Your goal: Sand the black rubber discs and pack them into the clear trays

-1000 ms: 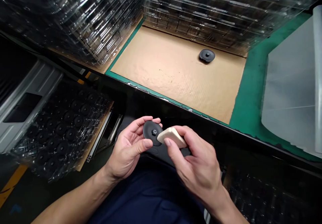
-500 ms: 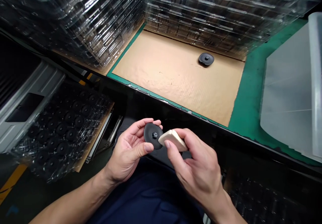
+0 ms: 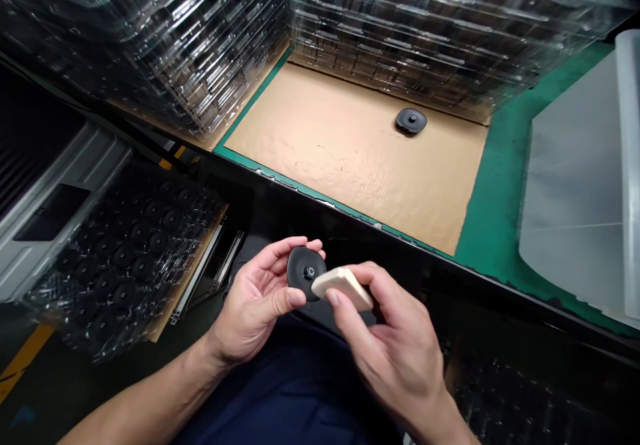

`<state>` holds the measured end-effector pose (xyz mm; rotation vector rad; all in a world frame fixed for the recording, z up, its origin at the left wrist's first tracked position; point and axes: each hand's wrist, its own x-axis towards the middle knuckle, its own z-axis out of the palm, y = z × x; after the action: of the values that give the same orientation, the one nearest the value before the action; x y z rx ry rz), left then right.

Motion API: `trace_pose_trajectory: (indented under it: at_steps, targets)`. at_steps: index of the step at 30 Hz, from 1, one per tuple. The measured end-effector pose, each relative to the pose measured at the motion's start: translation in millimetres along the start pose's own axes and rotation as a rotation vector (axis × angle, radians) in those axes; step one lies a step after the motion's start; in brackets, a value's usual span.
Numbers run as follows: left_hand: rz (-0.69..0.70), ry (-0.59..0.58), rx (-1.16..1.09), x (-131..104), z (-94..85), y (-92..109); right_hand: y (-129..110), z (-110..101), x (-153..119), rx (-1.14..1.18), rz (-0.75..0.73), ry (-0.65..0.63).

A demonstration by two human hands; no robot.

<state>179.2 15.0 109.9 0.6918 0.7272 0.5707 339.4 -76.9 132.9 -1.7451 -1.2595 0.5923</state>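
Note:
My left hand (image 3: 265, 292) grips a round black disc-shaped part (image 3: 300, 268) by its rim, with the raised centre stud facing up toward me. In my right hand (image 3: 390, 325) is a cream-coloured felt-like block (image 3: 345, 286), pinched between thumb and fingers. One corner of the block lies over the right side of the disc, close to the stud; whether it presses on the surface I cannot tell. A second black part (image 3: 411, 120) of similar look rests on the cardboard sheet (image 3: 350, 145), stud up.
Tall stacks of clear plastic trays stand at the left (image 3: 185, 52) and back (image 3: 400, 38) of the green bench (image 3: 480, 192). A translucent grey bin (image 3: 575, 192) is at the right. Below left, a clear tray (image 3: 125, 252) holds several black parts.
My right hand has shifted slightly and turned the pale block a little over the disc's right side. My left hand keeps its hold. The whole view has moved slightly.

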Motion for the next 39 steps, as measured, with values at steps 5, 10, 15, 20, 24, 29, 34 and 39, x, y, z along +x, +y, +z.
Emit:
trace_pose_trajectory:
  at_steps: [5, 10, 15, 20, 24, 29, 34, 39]
  targets:
    - [-0.024, -0.022, -0.032, 0.6, -1.7, 0.4, 4.3, -3.8, 1.4, -0.04, 0.029, 0.046]
    - [-0.032, -0.055, -0.056, 1.3, -4.2, 0.5, 0.1, -2.7, -1.3, -0.011, -0.032, -0.023]
    - [-0.103, -0.08, -0.101, -0.8, -7.9, -0.5, 4.2, -2.4, -1.1, 0.041, 0.032, -0.162]
    - [-0.187, -0.009, -0.163, -1.7, -8.1, -1.1, 8.9, -1.7, -1.8, -0.014, 0.001, -0.143]
    - [-0.248, 0.047, -0.127, -0.8, -9.3, -3.1, 13.8, -0.2, -2.6, -0.032, -0.02, -0.245]
    - [-0.298, 0.06, -0.089, 2.0, -10.0, -4.8, 13.7, -0.5, -3.4, -0.037, -0.016, -0.27]
    - [-0.359, 0.002, -0.081, 4.3, -10.8, -4.3, 10.3, -2.9, -4.8, -0.136, -0.022, -0.186]
    - [-0.359, 0.013, -0.085, 4.4, -11.4, -2.5, 8.9, -3.7, -4.0, -0.059, -0.025, -0.314]
